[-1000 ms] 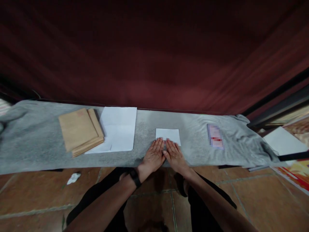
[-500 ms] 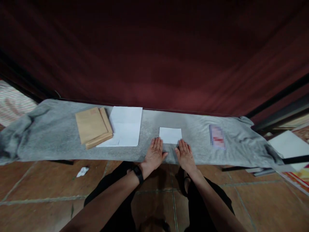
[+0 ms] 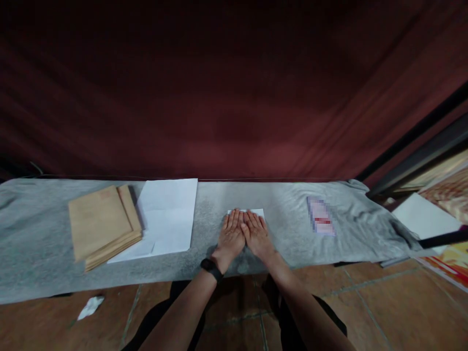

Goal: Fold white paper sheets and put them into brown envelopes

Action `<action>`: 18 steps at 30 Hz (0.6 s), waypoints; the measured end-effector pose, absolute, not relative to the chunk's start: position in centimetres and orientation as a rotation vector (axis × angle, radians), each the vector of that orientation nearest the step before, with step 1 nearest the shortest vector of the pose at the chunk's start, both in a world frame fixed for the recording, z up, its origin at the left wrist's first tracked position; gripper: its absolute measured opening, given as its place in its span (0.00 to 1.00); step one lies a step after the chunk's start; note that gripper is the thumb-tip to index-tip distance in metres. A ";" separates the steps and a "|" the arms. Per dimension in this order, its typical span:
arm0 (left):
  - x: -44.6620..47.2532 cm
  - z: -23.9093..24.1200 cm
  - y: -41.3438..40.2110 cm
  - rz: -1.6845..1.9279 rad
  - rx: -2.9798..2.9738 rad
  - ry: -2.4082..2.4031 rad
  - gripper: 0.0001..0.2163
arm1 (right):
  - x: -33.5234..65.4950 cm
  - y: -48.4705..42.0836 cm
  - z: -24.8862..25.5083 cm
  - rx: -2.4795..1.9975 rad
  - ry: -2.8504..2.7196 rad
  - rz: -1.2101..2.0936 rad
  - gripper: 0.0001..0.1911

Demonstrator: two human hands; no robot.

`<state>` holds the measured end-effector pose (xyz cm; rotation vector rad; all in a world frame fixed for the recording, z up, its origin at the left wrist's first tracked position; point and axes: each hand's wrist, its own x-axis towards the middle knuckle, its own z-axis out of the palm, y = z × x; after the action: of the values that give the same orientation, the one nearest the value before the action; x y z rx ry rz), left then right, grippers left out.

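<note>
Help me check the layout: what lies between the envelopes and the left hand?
Head view: between the envelopes and left hand lie white paper, then grey cloth.

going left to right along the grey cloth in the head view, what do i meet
Brown paper stack → large white paper → left hand → right hand → pixelated pinkish item

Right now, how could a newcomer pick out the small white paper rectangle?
Below the dark red fabric runs a long surface draped in grey plush cloth. Near its middle, the bare left hand and bare right hand lie over the small white paper rectangle, leaving its far edge showing. Unlike the larger white paper to the left, it lies mostly under hands.
</note>
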<state>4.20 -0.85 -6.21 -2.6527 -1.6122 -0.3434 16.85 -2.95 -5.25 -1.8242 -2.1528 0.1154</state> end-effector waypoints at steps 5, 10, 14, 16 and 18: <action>3.5 -6.4 -1.0 -0.311 -2.604 -1.697 0.27 | 18.0 -3.1 -6.5 -1.886 -2.128 -0.073 0.28; 2.6 -5.7 -0.7 -0.204 -2.549 -1.784 0.28 | 19.9 -2.8 -6.6 -1.958 -2.030 -0.150 0.29; 2.4 -5.0 -0.8 -0.153 -2.536 -1.812 0.28 | 20.9 -2.3 -5.5 -2.018 -1.928 -0.062 0.26; 2.5 -4.8 -0.8 -0.142 -2.532 -1.823 0.28 | 21.3 -2.0 -4.6 -2.084 -1.837 0.037 0.25; 2.7 -4.7 -0.8 -0.148 -2.526 -1.842 0.28 | 21.5 -1.7 -3.8 -2.136 -1.744 0.178 0.23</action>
<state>2.72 -0.85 -4.73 -2.5263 -1.8423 -0.1479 21.52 -1.67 -3.80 -2.1364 -1.7442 0.1777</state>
